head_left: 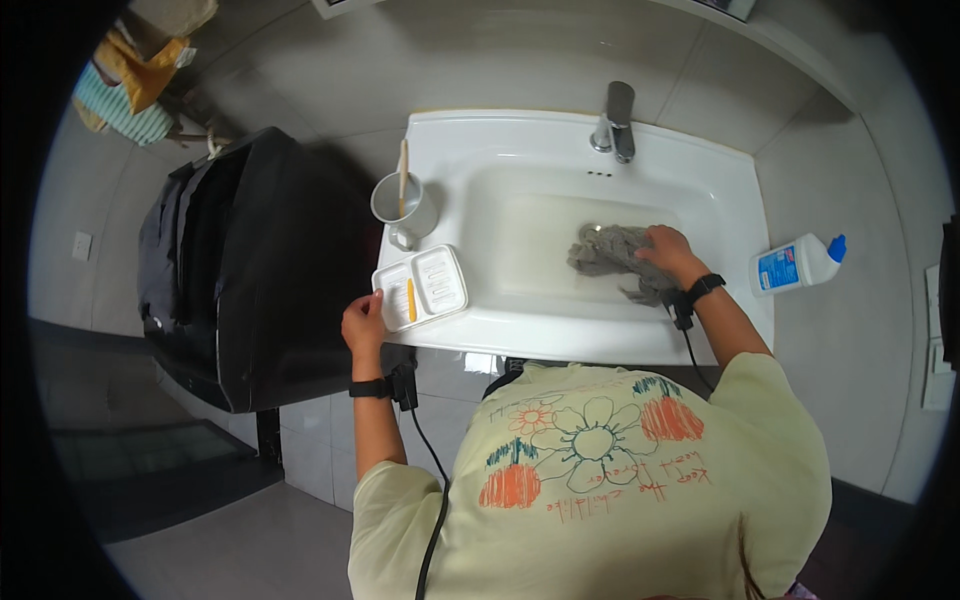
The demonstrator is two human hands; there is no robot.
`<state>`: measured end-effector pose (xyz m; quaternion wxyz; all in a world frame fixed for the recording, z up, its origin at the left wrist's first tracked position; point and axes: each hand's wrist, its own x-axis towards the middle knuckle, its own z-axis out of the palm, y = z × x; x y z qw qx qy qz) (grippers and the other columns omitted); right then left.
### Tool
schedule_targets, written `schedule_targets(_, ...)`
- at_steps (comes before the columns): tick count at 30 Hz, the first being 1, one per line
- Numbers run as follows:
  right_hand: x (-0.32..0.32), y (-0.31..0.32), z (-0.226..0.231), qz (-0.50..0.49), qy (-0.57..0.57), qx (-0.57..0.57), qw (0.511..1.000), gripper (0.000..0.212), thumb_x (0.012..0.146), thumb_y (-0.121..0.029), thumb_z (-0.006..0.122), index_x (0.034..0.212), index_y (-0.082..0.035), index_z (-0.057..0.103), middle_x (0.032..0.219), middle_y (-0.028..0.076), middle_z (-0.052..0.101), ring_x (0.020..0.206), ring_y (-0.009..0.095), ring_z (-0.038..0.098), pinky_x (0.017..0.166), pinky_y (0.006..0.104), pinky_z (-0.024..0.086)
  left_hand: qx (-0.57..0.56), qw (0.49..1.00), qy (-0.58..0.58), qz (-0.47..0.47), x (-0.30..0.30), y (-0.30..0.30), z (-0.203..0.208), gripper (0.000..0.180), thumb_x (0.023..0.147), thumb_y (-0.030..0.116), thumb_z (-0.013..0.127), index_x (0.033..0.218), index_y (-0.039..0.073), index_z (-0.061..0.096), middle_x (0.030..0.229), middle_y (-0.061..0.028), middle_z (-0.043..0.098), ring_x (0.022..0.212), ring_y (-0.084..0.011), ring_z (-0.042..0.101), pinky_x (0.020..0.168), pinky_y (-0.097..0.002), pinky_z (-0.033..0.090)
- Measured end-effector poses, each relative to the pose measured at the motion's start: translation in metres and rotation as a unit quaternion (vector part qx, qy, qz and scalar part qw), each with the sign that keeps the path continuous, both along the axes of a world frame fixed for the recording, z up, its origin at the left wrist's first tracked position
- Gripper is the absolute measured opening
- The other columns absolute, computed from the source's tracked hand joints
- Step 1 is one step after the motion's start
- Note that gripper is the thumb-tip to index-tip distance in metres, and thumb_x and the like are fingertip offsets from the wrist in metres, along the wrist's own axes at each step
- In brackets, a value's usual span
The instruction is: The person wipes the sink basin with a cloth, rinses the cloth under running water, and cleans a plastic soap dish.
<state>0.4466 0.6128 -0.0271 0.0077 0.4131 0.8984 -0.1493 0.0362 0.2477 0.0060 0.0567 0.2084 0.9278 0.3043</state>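
In the white sink (480, 318), my right hand (672, 252) is closed on a wet, crumpled grey cloth (612, 248), which lies bunched over the basin floor near the drain. My left hand (363, 318) is at the left edge of a white two-part soap dish (440, 280) on the sink's front left corner. Its fingers are curled at the dish's rim, and their undersides are hidden. A slim yellow piece, perhaps soap (411, 299), lies in the dish's left compartment. Both wrists wear black straps with cabled devices.
Behind the dish stands a grey mug (405, 205) with a toothbrush (404, 165) in it. A chrome faucet (614, 120) rises at the back. On the right rim is a white bottle with a blue cap (796, 266). A large black appliance (280, 270) stands left of the sink.
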Motion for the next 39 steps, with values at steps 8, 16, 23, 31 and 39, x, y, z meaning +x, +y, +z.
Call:
schedule_targets(8,-0.029,0.001,-0.018,0.054,-0.168,-0.02,0.984,0.039,0.063,-0.032,0.072,0.082,0.001,0.062,0.087,0.02,0.063,0.084,0.034,0.06,0.072,0.0425,0.048,0.145,0.979,0.097,-0.102,0.039,0.035,0.058,0.023,0.08,0.023,0.066,0.092,0.004,0.066,0.084,-0.0095,0.062,0.067,-0.0204,0.059,0.062,-0.0304,0.048)
schedule_targets(16,-0.037,-0.01,0.111,0.033,0.164,-0.141,0.976,0.021,0.067,-0.007,0.065,0.085,0.004,0.061,0.075,0.013,0.062,0.07,0.018,0.057,0.066,0.0322,0.046,0.256,0.828,-0.289,-0.406,0.132,0.159,0.067,0.045,0.081,0.02,0.068,0.119,0.001,0.053,0.111,-0.0112,0.059,0.092,-0.0153,0.057,0.076,-0.0255,0.047)
schedule_targets(23,-0.053,-0.025,0.171,0.076,0.317,-0.184,0.927,0.026,0.069,-0.004,0.065,0.093,0.002,0.061,0.08,0.014,0.063,0.075,0.023,0.059,0.071,0.033,0.045,0.22,0.708,-0.552,-0.382,0.171,0.259,0.015,0.091,0.081,0.073,0.024,0.136,0.001,0.031,0.139,-0.015,0.035,0.13,-0.0267,0.03,0.108,-0.0365,0.019)
schedule_targets(31,-0.061,-0.015,0.181,-0.052,0.555,-0.304,0.773,0.025,0.076,0.002,0.059,0.1,0.003,0.059,0.091,0.007,0.063,0.082,0.014,0.059,0.076,0.0273,0.047,0.158,0.669,-0.629,-0.362,0.2,0.271,-0.039,0.06,0.093,0.051,0.031,0.134,0.008,0.035,0.122,-0.0098,0.053,0.111,-0.0229,0.051,0.092,-0.038,0.043)
schedule_targets(39,-0.021,0.011,0.131,-0.267,0.619,-0.193,0.713,0.021,0.075,0.001,0.06,0.095,0.004,0.06,0.088,0.008,0.064,0.076,0.015,0.061,0.068,0.0274,0.049,0.067,0.624,-0.629,-0.459,0.21,0.243,-0.017,0.06,0.082,0.056,0.05,0.119,0.009,0.049,0.099,-0.0066,0.06,0.082,-0.0271,0.061,0.077,-0.0372,0.05)
